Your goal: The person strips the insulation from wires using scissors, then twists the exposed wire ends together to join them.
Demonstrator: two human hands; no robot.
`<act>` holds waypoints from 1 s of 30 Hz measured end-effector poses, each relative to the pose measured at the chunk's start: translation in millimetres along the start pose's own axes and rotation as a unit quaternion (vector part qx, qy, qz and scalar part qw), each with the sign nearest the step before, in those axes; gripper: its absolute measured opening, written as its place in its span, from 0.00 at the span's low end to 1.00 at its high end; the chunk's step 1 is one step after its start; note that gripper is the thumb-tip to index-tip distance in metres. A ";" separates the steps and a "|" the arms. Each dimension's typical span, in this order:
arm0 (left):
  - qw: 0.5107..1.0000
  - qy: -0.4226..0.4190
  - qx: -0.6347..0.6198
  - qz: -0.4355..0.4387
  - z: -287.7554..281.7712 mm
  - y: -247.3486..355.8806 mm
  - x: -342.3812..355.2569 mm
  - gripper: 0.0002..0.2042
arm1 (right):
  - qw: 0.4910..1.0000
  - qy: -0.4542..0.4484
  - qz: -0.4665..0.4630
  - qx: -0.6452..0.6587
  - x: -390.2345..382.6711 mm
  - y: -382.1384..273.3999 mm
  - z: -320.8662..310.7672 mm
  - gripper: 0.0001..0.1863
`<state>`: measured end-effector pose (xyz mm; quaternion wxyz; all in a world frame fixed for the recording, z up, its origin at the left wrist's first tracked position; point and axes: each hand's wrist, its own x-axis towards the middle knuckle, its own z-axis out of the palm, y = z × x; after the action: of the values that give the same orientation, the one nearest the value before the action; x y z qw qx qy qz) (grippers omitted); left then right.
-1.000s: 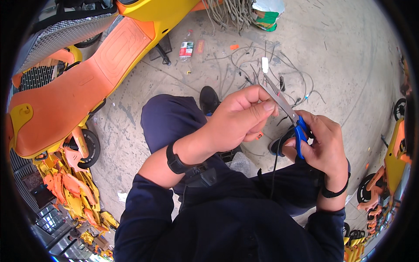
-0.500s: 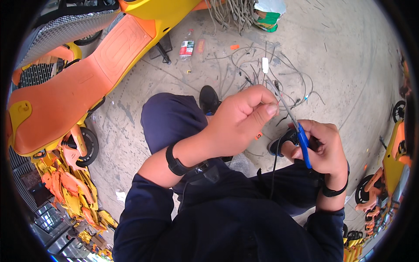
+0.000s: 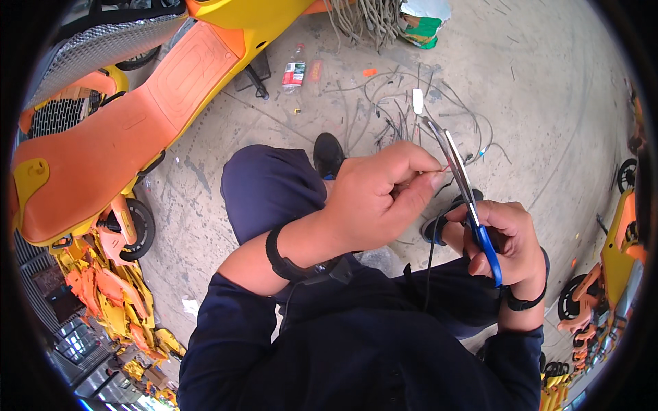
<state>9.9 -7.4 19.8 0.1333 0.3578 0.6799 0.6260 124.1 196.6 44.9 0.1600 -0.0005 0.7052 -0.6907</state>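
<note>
My left hand (image 3: 380, 198) pinches a thin reddish wire (image 3: 442, 169) between thumb and fingers at the centre of the view. My right hand (image 3: 504, 240) grips blue-handled scissors (image 3: 469, 198), whose metal blades point up and left and meet the wire just past my left fingertips. A black cable (image 3: 430, 264) hangs down between my hands over my dark trousers. Both wrists wear black bands.
An orange and yellow scooter (image 3: 123, 130) lies on the concrete floor at the left. Several loose grey wires (image 3: 404, 109) and a small bottle (image 3: 295, 72) lie ahead of my shoe (image 3: 327, 154). Orange plastic parts (image 3: 103, 288) are piled at lower left, more scooters at right.
The scissors have tilted upright again and their blades have come back to the wire at my left fingertips. My left hand has shifted slightly right.
</note>
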 end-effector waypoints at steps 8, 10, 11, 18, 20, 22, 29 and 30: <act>0.999 -0.003 -0.033 0.001 3.1 -2.2 2.0 0.03 | 0.963 0.081 -0.098 -0.236 6.3 -0.4 1.2 0.30; 0.993 -0.026 -0.098 -0.062 4.1 -0.8 0.2 0.05 | 0.947 0.101 -0.113 -0.283 7.4 -1.6 2.0 0.28; 0.989 -0.034 -0.119 -0.083 4.5 0.2 -0.4 0.06 | 0.947 0.102 -0.113 -0.282 7.9 -2.7 2.8 0.28; 0.892 -0.091 -0.347 -0.274 -1.9 8.4 6.8 0.09 | 0.924 0.132 -0.125 -0.337 9.9 -4.7 7.9 0.26; 0.869 -0.098 -0.374 -0.309 -4.3 8.5 8.2 0.09 | 0.921 0.138 -0.124 -0.342 10.2 -4.8 9.5 0.25; 0.833 -0.110 -0.421 -0.343 -6.0 8.1 8.7 0.10 | 0.916 0.144 -0.123 -0.354 10.8 -4.6 10.7 0.24; 0.816 -0.128 -0.450 -0.339 -5.7 2.1 8.0 0.10 | 0.905 0.154 -0.111 -0.380 10.4 -4.8 12.7 0.24; 0.806 -0.124 -0.464 -0.345 -5.9 1.6 7.8 0.11 | 0.901 0.156 -0.109 -0.391 10.4 -4.8 12.7 0.24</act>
<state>1.2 -6.9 24.5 0.5738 0.0700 0.3644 0.7301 116.0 181.7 47.3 -0.0409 -0.0320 0.9301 -0.3636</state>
